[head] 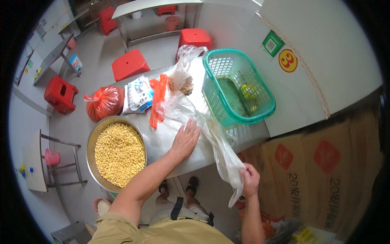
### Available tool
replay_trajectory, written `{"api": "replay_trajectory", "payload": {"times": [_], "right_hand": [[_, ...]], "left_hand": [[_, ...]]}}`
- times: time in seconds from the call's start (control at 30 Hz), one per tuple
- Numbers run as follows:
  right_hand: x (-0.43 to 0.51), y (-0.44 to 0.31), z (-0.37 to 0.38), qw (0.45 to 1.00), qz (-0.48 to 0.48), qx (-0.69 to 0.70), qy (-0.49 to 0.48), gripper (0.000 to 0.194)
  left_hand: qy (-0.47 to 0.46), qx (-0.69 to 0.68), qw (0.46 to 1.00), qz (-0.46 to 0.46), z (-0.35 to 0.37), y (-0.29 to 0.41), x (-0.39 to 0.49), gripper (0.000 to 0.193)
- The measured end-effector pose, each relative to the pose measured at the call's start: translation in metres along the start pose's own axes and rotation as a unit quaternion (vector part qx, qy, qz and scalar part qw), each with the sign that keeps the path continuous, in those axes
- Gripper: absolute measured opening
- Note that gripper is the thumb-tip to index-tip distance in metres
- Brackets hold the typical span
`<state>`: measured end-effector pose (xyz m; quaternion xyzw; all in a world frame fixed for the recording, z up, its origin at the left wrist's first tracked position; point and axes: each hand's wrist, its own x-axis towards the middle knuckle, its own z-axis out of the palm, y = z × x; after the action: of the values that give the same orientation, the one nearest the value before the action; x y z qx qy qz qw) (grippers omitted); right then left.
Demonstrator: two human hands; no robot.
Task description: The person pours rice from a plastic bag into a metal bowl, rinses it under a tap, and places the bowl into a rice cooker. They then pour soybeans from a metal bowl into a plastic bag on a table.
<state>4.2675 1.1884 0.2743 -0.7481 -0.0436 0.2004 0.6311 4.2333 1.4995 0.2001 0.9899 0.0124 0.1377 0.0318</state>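
My right hand (pixel 250 180) grips one end of a long clear plastic bag (pixel 221 152) beyond the table's near edge. The bag stretches back across the metal table toward the middle. My left hand (pixel 186 138) lies flat, fingers together, at the near side of the bag; whether it presses on the plastic is unclear. Left of it stands a steel bowl (pixel 89 152) full of yellow soybeans (pixel 120 154). Behind my left hand lie an orange-red plastic bag (pixel 158 100) and a clear bag of brown nuts or beans (pixel 182 84).
A green plastic basket (pixel 231 117) stands at the table's right rear, beside the wall. White-and-blue packets (pixel 138 94) and a tied red bag (pixel 105 103) sit behind the bowl. Red stools (pixel 129 65) stand beyond the table. Large cardboard boxes (pixel 301 177) are at the right.
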Motion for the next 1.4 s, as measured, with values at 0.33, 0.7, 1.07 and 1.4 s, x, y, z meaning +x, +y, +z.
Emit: {"api": "replay_trajectory", "payload": {"times": [0.33,0.7,1.07,1.4], "right_hand": [[-0.051,-0.086,-0.016,0.938,-0.256,-0.231,-0.018,0.014],[-0.036,-0.191,0.035,0.919,-0.375,-0.018,0.122,0.024],[0.033,-0.151,0.072,0.792,-0.566,-0.181,0.141,0.028],[0.030,0.003,0.107,0.745,-0.453,-0.488,-0.017,0.047]], "left_hand": [[-0.006,-0.054,0.998,0.011,0.005,0.014,-0.027,0.011],[0.190,-0.218,0.922,-0.256,-0.135,0.082,-0.176,0.023],[0.252,-0.321,0.772,-0.487,-0.156,0.116,-0.275,0.004],[0.284,-0.290,0.763,-0.502,-0.159,0.141,-0.308,0.003]]}}
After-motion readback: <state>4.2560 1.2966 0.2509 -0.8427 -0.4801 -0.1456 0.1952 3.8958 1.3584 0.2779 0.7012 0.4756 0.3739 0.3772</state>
